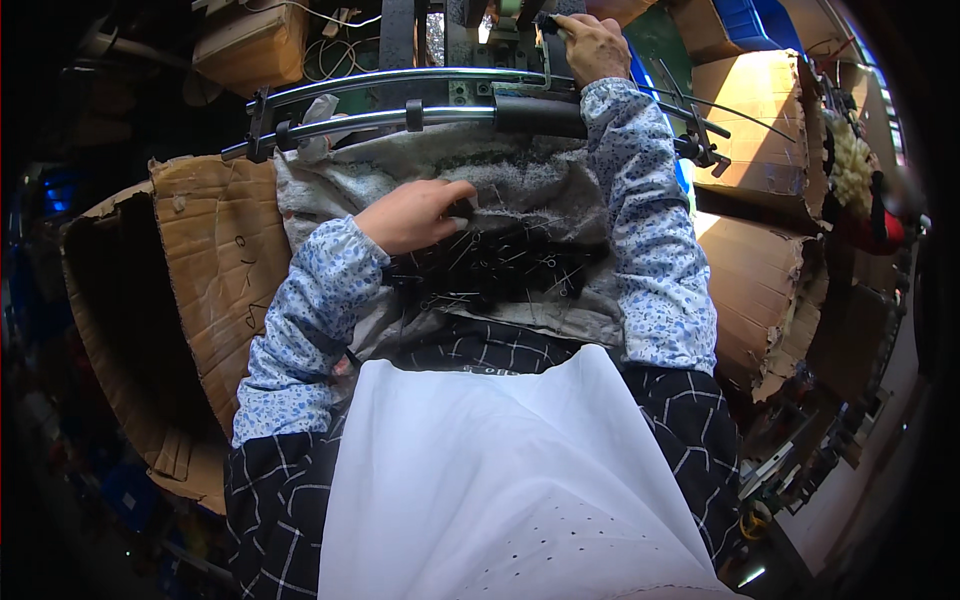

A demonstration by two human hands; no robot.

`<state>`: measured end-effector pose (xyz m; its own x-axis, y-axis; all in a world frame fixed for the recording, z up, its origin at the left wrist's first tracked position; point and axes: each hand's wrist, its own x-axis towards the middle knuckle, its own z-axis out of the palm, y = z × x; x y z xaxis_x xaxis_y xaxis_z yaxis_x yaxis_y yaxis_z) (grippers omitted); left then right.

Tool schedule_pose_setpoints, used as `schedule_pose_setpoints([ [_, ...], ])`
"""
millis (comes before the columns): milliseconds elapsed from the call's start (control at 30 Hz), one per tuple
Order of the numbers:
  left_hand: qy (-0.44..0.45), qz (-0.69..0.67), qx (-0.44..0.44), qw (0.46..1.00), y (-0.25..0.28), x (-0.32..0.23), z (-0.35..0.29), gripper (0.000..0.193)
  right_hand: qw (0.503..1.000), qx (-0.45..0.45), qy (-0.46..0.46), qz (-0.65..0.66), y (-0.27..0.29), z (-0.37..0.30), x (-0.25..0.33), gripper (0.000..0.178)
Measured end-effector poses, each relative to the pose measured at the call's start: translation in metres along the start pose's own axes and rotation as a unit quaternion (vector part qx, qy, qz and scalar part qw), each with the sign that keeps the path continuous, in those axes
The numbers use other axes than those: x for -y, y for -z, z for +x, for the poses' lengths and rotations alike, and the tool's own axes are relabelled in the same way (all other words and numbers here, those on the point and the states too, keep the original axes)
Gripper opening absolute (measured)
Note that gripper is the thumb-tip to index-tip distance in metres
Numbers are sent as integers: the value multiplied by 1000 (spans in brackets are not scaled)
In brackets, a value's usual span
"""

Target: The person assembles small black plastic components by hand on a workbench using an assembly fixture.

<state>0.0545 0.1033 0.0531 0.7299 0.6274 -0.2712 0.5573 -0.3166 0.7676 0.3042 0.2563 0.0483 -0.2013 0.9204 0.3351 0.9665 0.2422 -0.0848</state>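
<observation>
My left hand (425,212) hovers over a grey cloth (545,180) with its fingers curled together. Something dark shows at its fingertips, too small and shaded to name. Just below it, on the cloth, lies a pile of small black parts (490,265) mixed with thin metal pins, some ending in small rings. Reaching forward past two chrome rails, my right hand (597,50) has its fingers closed on a small black piece (546,22) at the machine's front. A bent thin metal rod (546,62) hangs right below that piece.
Curved chrome rails (370,120) with black clamps cross ahead of me. An open cardboard box (215,260) stands at the left, and more cardboard boxes (755,290) at the right. A blue bin (755,25) and a carton (250,45) with loose cable sit farther back.
</observation>
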Motion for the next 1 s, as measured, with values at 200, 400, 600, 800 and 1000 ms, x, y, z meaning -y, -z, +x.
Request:
schedule_pose_setpoints([
  [200,-46,-25,-113,992,27,-11,-9,34,992,22,-53,-113,4,-9,-4,44],
  [400,-82,-43,-169,981,40,-12,-14,40,996,-23,-51,-64,-7,-15,-2,37],
  [600,-47,-55,-171,983,42,-13,-15,34,997,10,-70,-37,-13,-3,46,29],
  [800,-52,-75,-172,981,44,-18,-17,37,997,-29,-45,-55,-11,-4,54,27],
  [1000,-19,-55,-162,985,46,-8,-21,39,998,-3,-51,-47,-15,-9,0,31],
])
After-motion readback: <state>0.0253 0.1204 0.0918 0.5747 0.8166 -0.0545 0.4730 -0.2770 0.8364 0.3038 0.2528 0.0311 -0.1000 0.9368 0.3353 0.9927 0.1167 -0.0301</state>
